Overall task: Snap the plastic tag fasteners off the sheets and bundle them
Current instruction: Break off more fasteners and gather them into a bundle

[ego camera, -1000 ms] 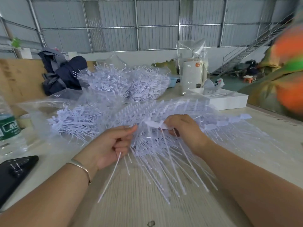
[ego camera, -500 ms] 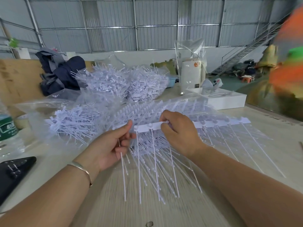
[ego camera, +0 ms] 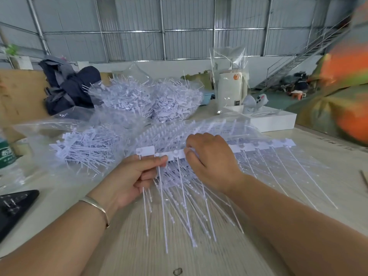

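holding one strip of tag fasteners (ego camera: 245, 148) above the tabletop (ego camera: 199, 261), over a heap of further sheets (ego camera: 199, 134) in clear plastic.
- left hand (ego camera: 129, 182): fingers curled, pinching the strip's left end beside the square end tab (ego camera: 145, 151) and holding a few thin tails against the palm.
- right hand (ego camera: 211, 162): fingers curled over the strip a little further along, gripping it; fingertips hidden from view.
- tails (ego camera: 165, 216): long, thin, hanging down and fanned, several crossing those of the sheets beneath.
- loose fasteners (ego camera: 87, 146): piled to the left on plastic; more in bags (ego camera: 151, 100) behind.

risks, judged:
- crossed tails may snag, so a pull could drag up or scatter neighbouring sheets.
- a twist applied too far from the joint could bend or tear a tail rather than part it cleanly at the head.
- freed pieces, held by only a few fingers, may slip and drop among unsorted stock, spoiling the bundle count.
- slick plastic underneath could let the heap slide.

writing:
- green-labelled bottle (ego camera: 7, 154) at left edge: white characters, not legible.
- white cylinder (ego camera: 231, 92) behind: small marks, unreadable.
- faint print on the tabletop at far right: unreadable.
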`<state>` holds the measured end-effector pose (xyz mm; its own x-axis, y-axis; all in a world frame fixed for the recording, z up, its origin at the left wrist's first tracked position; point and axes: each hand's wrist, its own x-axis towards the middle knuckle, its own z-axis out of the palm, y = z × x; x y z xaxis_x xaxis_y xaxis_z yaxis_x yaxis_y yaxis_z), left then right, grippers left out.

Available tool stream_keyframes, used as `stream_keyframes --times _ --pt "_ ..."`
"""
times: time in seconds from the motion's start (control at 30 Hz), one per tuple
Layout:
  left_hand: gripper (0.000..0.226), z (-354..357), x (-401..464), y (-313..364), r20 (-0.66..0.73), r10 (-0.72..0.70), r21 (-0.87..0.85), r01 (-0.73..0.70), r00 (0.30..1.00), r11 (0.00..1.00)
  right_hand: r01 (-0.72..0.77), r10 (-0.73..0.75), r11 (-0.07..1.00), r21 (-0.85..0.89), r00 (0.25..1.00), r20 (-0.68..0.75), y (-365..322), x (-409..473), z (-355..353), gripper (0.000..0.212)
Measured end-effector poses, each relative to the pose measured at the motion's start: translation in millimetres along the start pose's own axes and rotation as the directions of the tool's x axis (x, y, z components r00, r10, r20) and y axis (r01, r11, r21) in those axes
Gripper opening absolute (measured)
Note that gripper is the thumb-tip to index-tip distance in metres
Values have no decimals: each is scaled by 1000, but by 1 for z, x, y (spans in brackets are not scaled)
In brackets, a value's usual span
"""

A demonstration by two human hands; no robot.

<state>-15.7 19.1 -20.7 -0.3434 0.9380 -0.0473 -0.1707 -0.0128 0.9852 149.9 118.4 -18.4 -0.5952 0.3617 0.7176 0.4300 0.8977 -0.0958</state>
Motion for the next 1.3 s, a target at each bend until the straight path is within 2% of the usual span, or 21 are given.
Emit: stream_keyframes --times 0.1,0.2,0.3,0.43,0.57,0.73,0.87,0.93,1.03,1.17,1.23,1.3 --pt "14 -2 2 -2 -23 -2 -5 2 1000 1000 23 -23 1000 -11 999 35 -2 0 -1 33" --pt "15 -4 4 -4 -19 -1 -18 0 1000 1000 17 -24 992 122 998 50 1 0 1 25" --pt "22 -4 4 -5 10 4 -22 -4 1000 1000 18 -29 983 182 998 58 7 1 4 26" --pt "18 -2 4 -7 1 -1 18 1 1000 1000 -34 9 952 304 997 81 9 -2 9 20" --pt "16 -1 4 -7 -26 -5 18 6 1000 1000 -258 169 807 531 963 212 8 -2 14 23" --pt "13 -1 4 -6 36 -18 6 18 999 1000 -355 225 658 664 934 276 8 1 16 42" --pt "16 0 4 -3 98 -37 72 30 994 997 -500 338 523 690 865 371 6 3 19 57" --pt "16 -1 3 -2 125 -45 86 34 991 996 -518 350 531 671 855 383 4 3 18 61" --pt "17 0 2 1 149 -58 155 35 987 987 -501 351 626 598 866 357 -1 1 15 66" --pt "13 -2 1 4 179 -101 219 61 979 974 -457 318 717 526 886 337 -6 1 13 63" --pt "21 -4 2 4 176 -122 247 76 977 966 -430 296 745 510 898 325 -7 1 13 63" --pt "17 -4 1 6 181 -132 257 82 975 963 -424 283 757 497 899 335 -7 0 12 62"
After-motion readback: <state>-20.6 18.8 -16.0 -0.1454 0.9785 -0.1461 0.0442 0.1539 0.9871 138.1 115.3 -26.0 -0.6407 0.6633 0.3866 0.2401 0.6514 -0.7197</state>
